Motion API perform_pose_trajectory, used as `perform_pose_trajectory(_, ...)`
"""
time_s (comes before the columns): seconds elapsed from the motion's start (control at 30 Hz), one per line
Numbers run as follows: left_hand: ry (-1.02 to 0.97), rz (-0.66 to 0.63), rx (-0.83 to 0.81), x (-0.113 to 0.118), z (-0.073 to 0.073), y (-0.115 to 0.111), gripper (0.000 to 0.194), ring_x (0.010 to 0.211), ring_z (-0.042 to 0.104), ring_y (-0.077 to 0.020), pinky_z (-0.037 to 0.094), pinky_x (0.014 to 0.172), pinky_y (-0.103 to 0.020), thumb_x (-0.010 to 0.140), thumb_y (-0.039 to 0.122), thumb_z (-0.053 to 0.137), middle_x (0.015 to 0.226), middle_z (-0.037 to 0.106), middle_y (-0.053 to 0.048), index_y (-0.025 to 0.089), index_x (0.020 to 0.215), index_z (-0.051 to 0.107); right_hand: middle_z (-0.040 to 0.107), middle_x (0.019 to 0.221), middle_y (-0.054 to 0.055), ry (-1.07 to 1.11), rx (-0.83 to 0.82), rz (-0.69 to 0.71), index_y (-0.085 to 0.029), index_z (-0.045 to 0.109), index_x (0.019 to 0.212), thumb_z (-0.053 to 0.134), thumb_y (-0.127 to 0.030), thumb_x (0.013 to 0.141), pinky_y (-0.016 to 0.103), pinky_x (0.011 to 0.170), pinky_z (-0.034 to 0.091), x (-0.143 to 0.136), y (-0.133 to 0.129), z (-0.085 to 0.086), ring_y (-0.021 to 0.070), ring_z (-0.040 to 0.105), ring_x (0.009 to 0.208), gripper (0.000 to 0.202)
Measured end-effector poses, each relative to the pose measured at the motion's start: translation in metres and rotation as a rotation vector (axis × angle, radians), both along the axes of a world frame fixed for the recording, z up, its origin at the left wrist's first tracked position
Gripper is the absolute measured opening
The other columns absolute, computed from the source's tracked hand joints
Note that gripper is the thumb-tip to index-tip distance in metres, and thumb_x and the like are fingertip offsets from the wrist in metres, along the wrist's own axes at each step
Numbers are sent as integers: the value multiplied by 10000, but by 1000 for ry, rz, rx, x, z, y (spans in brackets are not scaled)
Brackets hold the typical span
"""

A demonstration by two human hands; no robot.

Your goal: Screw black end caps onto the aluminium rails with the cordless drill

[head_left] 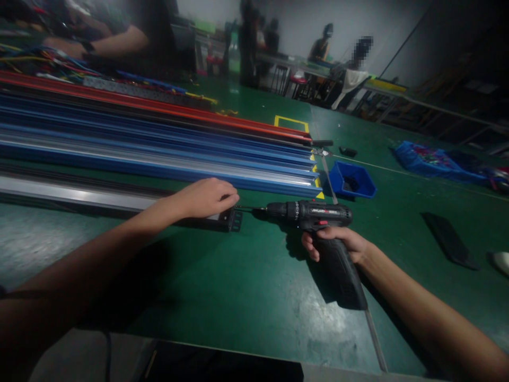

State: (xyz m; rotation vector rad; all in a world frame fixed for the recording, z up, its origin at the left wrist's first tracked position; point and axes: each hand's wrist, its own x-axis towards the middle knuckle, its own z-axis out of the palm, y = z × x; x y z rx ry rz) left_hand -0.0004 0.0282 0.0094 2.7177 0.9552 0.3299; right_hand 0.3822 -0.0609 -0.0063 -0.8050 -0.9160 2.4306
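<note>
A black cordless drill points left over the green table, with my right hand wrapped round its handle. Its long thin bit reaches the right end of a dark metal profile with a silvery top strip. My left hand rests on that end, its fingers together near the bit's tip; whether they pinch anything there is hidden. A small slotted black bracket juts from the profile's end, just below my left fingers.
Blue profiles and a red one lie behind. To the right are a blue bin, a black flat piece and a blue bag. A person's arm is near coloured wires at upper left.
</note>
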Motion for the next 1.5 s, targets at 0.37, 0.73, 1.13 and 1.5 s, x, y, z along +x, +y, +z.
perform_pose_trajectory(0.37,-6,0,-17,0,0,0,408,684,560,-163,345,661,-315,1031,389,403,750,642,-21,202,729,602,735,944,97,7,20,-13,-51,736,1014,750,-285,902,264,756,597,0,-1,-1,165,734,796,260)
perform_pose_trajectory(0.73,-7,-10,-10,0,1,-1,408,692,563,-164,352,668,-313,1031,389,401,760,650,-24,201,733,606,730,927,103,6,-2,-20,-48,716,1018,745,-271,903,268,753,590,-1,-2,0,160,729,782,253)
perform_pose_trajectory(1.13,-15,-7,17,1,2,-1,410,664,581,-162,361,631,-306,1024,368,410,724,651,-27,201,717,625,746,953,121,-10,28,-24,-45,732,1023,752,-273,900,273,756,601,-1,-1,1,180,745,800,260)
perform_pose_trajectory(1.5,-13,-10,13,1,1,-1,399,678,573,-165,355,635,-306,1022,359,414,732,647,-27,200,720,621,754,983,124,-9,64,-10,-44,735,1041,746,-278,899,281,782,595,-1,1,1,183,750,830,274)
